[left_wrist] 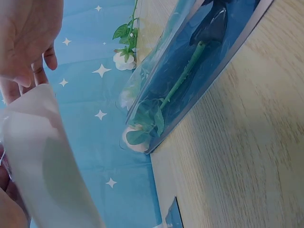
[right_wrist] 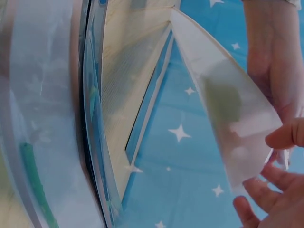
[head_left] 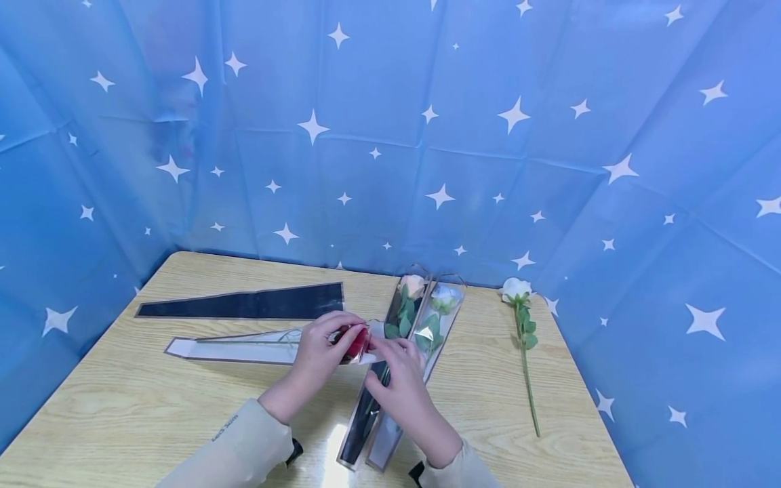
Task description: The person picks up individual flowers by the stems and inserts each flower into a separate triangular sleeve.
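Observation:
A white flower sleeve (head_left: 244, 351) with a brown border holds a red rose (head_left: 358, 343); its long stem runs toward the sleeve's narrow end at the left. My left hand (head_left: 322, 344) grips the sleeve beside the bloom. At the wide end, my right hand (head_left: 404, 376) pinches the sleeve's edge between thumb and fingers. Seen from the left wrist, the white back of the sleeve (left_wrist: 50, 156) is raised off the table, with the right hand (left_wrist: 28, 42) at its end. The right wrist view shows the sleeve (right_wrist: 232, 109) tapering away, a dark shadow visible through it.
A black sleeve with a pale rose (head_left: 413, 287) and a white sleeve with a bluish-white rose (head_left: 445, 296) lie side by side under the right hand. A flat black sleeve (head_left: 268, 303) lies at the back left. One loose white rose (head_left: 517, 289) lies at the right.

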The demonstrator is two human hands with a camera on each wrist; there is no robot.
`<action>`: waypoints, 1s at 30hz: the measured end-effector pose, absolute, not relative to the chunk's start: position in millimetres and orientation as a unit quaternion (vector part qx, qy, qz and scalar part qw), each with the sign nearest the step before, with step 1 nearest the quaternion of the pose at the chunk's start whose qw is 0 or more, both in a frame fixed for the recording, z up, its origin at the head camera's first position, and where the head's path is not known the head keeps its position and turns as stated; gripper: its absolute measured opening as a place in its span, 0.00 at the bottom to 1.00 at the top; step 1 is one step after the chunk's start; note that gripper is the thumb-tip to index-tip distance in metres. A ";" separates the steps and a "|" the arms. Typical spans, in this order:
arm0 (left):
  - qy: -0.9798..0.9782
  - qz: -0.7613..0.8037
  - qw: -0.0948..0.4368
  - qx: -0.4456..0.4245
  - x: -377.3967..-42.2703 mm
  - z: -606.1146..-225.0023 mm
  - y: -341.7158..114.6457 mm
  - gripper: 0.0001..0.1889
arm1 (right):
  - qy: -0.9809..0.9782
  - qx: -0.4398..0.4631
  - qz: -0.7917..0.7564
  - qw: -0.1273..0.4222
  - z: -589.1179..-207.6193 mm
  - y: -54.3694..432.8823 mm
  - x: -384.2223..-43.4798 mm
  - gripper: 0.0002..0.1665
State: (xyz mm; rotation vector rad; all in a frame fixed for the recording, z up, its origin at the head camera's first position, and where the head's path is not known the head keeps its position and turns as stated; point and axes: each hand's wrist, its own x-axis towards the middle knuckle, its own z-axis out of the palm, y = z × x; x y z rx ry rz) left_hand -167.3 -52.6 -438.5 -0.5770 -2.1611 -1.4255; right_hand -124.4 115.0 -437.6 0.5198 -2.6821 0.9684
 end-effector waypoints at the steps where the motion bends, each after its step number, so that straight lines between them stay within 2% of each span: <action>1: -0.790 -0.522 0.244 -0.210 -167.5 -438.6 -52.8 0.05 | -0.918 0.174 0.336 0.121 -437.7 115.7 -124.4 0.30; 13: -0.790 -0.526 0.243 -0.200 -167.4 -438.2 -53.2 0.05 | -0.891 0.131 0.418 0.117 -440.7 121.8 -128.1 0.21; 25: -0.798 -0.526 0.228 -0.187 -168.4 -442.4 -53.3 0.05 | -0.822 0.129 0.546 0.094 -440.4 123.5 -131.3 0.19; 30: -0.798 -0.526 0.225 -0.189 -168.5 -442.7 -53.7 0.05 | -0.834 0.108 0.535 0.075 -440.0 124.0 -132.3 0.11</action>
